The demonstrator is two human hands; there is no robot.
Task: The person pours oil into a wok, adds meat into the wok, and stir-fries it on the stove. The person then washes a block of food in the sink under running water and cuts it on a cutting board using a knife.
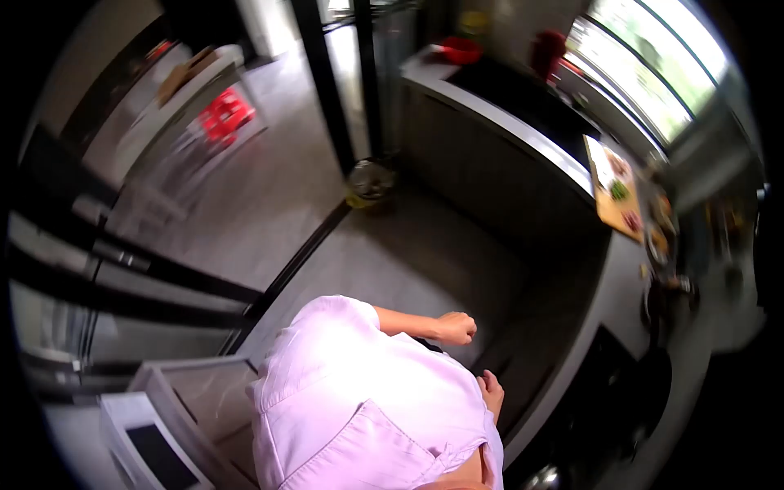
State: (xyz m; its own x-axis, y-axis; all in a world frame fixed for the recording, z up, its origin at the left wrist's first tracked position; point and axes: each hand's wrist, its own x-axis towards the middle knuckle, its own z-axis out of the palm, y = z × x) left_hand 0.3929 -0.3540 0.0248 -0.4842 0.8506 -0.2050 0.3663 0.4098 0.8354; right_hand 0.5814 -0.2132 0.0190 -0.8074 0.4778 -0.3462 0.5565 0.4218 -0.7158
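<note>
My left hand [455,328] is held out in front of the pink shirt [351,384], over the floor, with its fingers curled in. Nothing shows in it. Lower down, close to the shirt's side and near the counter edge, is my right hand [492,394]. It is partly hidden; the fingertips that show are slightly apart, with no object seen there. Neither hand touches the counter [600,302]. On that counter, beyond reach of both hands, lies a wooden cutting board [611,214] bearing chopped green and reddish food.
A dark wok [653,392] sits on the black stove at right. A red bowl [462,51] stands at the counter's far end. A bin [370,181] is on the floor by the dark door frame [282,282]. A drawer unit [204,392] stands at lower left.
</note>
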